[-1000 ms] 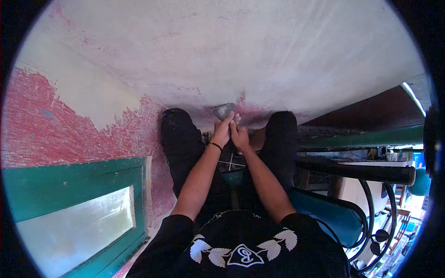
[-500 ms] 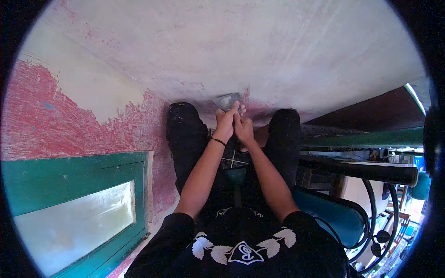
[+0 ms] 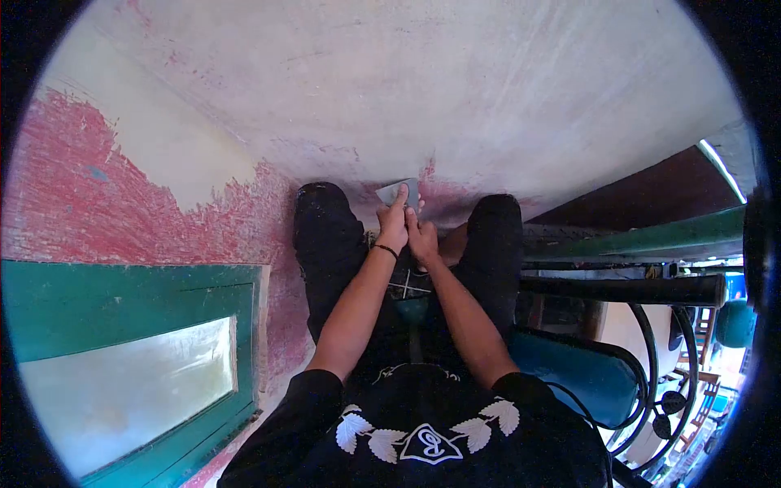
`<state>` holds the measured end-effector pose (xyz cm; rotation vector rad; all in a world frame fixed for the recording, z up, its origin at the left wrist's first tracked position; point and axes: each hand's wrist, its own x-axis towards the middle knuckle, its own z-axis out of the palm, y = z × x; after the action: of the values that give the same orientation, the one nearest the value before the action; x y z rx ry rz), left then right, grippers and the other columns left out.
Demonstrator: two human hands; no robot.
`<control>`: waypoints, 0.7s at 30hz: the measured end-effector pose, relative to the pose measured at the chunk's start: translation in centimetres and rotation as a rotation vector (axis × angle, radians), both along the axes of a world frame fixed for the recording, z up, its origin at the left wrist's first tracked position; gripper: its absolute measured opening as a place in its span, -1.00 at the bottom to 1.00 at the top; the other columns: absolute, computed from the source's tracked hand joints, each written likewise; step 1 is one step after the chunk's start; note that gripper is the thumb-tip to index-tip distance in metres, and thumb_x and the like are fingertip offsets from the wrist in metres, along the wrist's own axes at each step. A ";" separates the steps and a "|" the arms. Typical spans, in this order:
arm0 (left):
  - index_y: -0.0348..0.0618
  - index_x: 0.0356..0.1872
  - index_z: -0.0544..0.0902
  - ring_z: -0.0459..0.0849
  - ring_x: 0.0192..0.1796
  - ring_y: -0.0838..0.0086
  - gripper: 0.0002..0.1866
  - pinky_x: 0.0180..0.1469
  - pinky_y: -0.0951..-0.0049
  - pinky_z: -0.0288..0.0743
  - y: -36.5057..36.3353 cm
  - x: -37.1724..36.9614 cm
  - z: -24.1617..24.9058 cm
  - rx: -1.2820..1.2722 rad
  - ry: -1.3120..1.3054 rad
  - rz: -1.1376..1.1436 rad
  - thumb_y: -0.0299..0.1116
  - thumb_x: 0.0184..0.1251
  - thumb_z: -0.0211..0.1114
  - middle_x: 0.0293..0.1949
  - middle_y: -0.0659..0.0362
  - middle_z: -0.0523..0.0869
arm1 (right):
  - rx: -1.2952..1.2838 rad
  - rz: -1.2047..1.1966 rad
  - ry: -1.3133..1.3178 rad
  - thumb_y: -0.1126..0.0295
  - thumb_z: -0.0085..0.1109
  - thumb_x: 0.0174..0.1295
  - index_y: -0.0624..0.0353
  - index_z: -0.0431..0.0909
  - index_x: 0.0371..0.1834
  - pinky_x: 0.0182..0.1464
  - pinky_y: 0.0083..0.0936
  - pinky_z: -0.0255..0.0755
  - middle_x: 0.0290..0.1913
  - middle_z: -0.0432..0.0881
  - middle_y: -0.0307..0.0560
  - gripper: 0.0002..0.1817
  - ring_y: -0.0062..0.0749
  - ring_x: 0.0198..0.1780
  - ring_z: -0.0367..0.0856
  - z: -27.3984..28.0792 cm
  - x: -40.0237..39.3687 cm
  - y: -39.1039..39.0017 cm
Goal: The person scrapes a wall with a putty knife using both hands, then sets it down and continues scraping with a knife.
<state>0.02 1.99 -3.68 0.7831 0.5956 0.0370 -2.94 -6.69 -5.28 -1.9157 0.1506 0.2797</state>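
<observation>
A scraper with a flat grey blade (image 3: pixel 412 192) is held out low in front of me, between my knees. My left hand (image 3: pixel 392 221), with a dark band at the wrist, grips it with the thumb laid along the blade. Close against it, my right hand (image 3: pixel 423 237) is closed around the lower part of the scraper; the handle is hidden by the fingers. The blade's far edge lies right by the pale wall (image 3: pixel 488 89), just below a scraped streak of red paint (image 3: pixel 429 167).
On the left, flaking red paint (image 3: pixel 73 179) covers a wall above a green-framed window (image 3: pixel 130 305). To my right stand a blue-seated chair (image 3: pixel 582 374) with curved black metal bars and a long green edge (image 3: pixel 651 241). My knees flank the hands.
Both hands and the scraper have drawn slightly back towards me. The blade has turned and now shows a brighter grey face.
</observation>
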 end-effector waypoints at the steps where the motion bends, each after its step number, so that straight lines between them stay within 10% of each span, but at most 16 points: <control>1: -0.23 -0.14 0.62 0.74 -0.32 0.30 -0.63 -0.41 0.42 0.63 -0.1 0.1 0.3 -0.011 0.002 0.008 -0.12 0.28 0.43 -0.27 0.07 0.72 | 0.009 0.001 -0.014 -0.24 -0.11 0.38 0.42 0.66 -0.27 -0.10 -0.06 0.46 -0.41 0.65 0.39 -0.24 0.15 -0.18 0.72 0.7 0.0 -0.1; 21: -0.20 -0.14 0.62 0.75 -0.34 0.34 -0.61 -0.47 0.41 0.58 0.9 0.2 -0.3 0.058 0.001 -0.104 -0.06 0.30 0.39 -0.29 0.10 0.74 | -0.067 -0.038 -0.031 -0.30 -0.10 0.35 0.50 0.62 -0.45 -0.17 -0.05 0.45 -0.50 0.63 0.39 -0.15 0.02 -0.30 0.72 -0.1 0.5 0.6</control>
<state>0.27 2.87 -4.02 0.8698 0.5559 -0.0418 -2.40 -6.07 -5.43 -1.9800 0.1778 0.2216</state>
